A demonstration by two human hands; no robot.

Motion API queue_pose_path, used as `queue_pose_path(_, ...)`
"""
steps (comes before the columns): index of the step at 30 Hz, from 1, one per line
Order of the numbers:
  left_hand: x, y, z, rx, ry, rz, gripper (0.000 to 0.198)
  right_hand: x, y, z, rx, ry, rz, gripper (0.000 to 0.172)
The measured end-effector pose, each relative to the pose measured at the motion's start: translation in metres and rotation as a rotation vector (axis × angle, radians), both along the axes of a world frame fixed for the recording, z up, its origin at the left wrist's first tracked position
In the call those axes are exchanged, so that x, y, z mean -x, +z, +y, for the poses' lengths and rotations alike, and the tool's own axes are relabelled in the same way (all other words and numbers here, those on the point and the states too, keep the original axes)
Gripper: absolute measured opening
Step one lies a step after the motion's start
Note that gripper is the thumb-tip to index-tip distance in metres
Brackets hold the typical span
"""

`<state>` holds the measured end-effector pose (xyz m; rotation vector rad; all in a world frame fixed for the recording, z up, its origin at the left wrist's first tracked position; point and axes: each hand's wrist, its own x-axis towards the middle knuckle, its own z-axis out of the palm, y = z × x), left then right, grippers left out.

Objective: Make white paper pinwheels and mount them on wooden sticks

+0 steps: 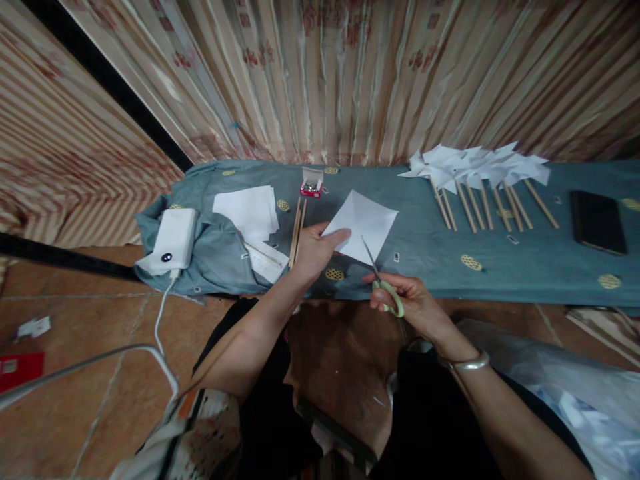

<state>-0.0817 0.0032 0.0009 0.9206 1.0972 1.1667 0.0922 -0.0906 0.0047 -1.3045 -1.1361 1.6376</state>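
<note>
My left hand (pixel 316 250) pinches the left corner of a white paper square (pixel 367 220), thumb on top, and holds it up over the cloth. A faint crease runs across the sheet. In my right hand (pixel 405 297) is a pair of scissors (pixel 393 297) with pale green handles. Its blades point up and left at the paper's lower edge; whether they have cut into it I cannot tell. Just left of my left hand lie a few thin wooden sticks (pixel 298 227). Beyond them stands a small open red box (pixel 312 184) with shiny metal pieces inside.
White sheets (pixel 247 210) lie at the left, near a white power bank (pixel 175 240) with a cable. Several paper pinwheels (pixel 480 167) on sticks rest at the back right, then a dark phone (pixel 597 221). A plastic bag (pixel 560 387) is on the floor.
</note>
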Motion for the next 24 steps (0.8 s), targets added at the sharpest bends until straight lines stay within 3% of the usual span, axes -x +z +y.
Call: queue_pose_path(24,-0.0025,-0.0019,-0.002,0.019,-0.008,-0.016,0.028,-0.0021,-0.0067,0.0002,-0.007,-0.019,-0.01,0.046)
